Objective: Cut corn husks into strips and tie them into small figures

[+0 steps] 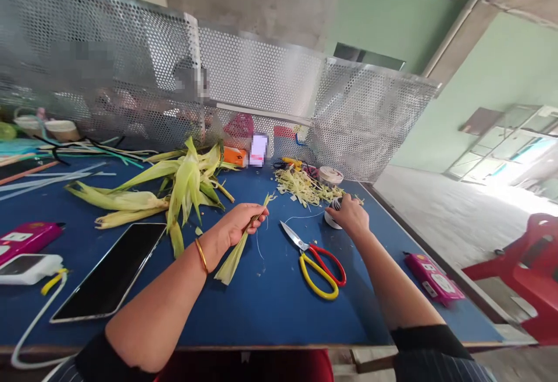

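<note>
My left hand [241,223] is closed round a folded strip of pale corn husk [233,256], held above the blue table [270,306]. A thin white thread [300,217] runs from the husk toward my right hand [350,213]. That hand rests with bent fingers on a small white spool of thread [333,212] standing on the table. Scissors with red and yellow handles [314,257] lie between my two forearms.
A heap of green corn husks [174,187] lies at the left, husk trimmings [305,187] and a tape roll [330,175] at the back. A dark tablet [111,271], pink devices [26,236] [433,277] and a perforated metal screen [261,91] surround the table. A red chair [529,271] stands right.
</note>
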`<state>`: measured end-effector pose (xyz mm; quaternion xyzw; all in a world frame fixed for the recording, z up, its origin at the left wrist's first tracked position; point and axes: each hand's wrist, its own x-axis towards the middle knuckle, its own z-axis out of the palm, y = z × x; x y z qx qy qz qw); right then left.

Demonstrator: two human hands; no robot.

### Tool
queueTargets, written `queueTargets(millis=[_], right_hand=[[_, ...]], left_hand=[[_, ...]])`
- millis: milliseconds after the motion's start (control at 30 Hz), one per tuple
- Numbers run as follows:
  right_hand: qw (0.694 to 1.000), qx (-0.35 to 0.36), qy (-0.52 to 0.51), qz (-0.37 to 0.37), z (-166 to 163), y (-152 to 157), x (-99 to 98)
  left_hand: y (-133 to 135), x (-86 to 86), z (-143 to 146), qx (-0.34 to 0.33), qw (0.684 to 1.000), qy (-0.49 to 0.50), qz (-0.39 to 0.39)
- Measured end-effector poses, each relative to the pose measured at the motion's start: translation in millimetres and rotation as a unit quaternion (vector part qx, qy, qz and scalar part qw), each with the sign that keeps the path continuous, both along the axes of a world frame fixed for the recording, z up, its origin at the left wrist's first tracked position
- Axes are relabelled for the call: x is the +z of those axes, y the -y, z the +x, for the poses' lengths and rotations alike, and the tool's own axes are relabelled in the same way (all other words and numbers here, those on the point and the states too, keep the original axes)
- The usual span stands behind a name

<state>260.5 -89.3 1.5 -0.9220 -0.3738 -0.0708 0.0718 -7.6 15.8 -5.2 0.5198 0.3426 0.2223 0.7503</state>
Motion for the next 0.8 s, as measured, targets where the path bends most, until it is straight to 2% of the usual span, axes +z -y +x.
queueTargets(millis=[133, 233, 300, 367, 400, 433, 467, 500, 567, 633, 667, 700, 800], right_hand=[[0.999, -0.026, 0.006, 0.026, 17, 2, -7.4], [0.997, -0.074, -0.010, 0.028, 40, 7, -4.2], [0.996, -0.082, -0.020, 0.015, 48, 7, 0.6], [0.997, -0.057, 0.032, 0.044, 41, 4, 6.6], [0.994, -0.017, 0.054, 0.089, 30, 2, 9.3], [0.988, 0.056, 0.042, 0.140, 15, 0, 11.0], [0.974, 0.129, -0.019, 0.187, -3, -2, 11.4], [0.946, 0.207, -0.112, 0.222, -24, -4, 10.0], [0.854, 0.339, -0.320, 0.231, -65, -7, 2.4], [0.777, 0.391, -0.449, 0.204, -96, -8, -9.0], [0.760, 0.389, -0.476, 0.210, -106, -8, -14.7], [0.758, 0.374, -0.486, 0.221, -111, -8, -19.8], [0.769, 0.344, -0.473, 0.256, -107, -5, -28.6]], left_hand=[[0, -0.6, -1, -0.016, 1.000, 0.017, -0.012], [4, 2.4, -2, -0.029, 0.999, 0.025, -0.035], [8, 5.6, -2, -0.039, 0.998, 0.033, -0.047], [12, 8.3, -3, -0.048, 0.997, 0.041, -0.047], [14, 9.1, -4, -0.053, 0.997, 0.046, -0.043], [16, 9.5, -4, -0.056, 0.996, 0.052, -0.036], [17, 9.4, -4, -0.058, 0.996, 0.057, -0.030], [18, 9.0, -4, -0.058, 0.996, 0.062, -0.025], [19, 7.5, -3, -0.053, 0.996, 0.071, -0.020], [19, 5.8, -2, -0.046, 0.995, 0.079, -0.028], [19, 5.0, -1, -0.044, 0.995, 0.082, -0.037], [20, 4.4, 1, -0.045, 0.994, 0.082, -0.049], [22, 2.6, 5, -0.055, 0.993, 0.069, -0.082]])
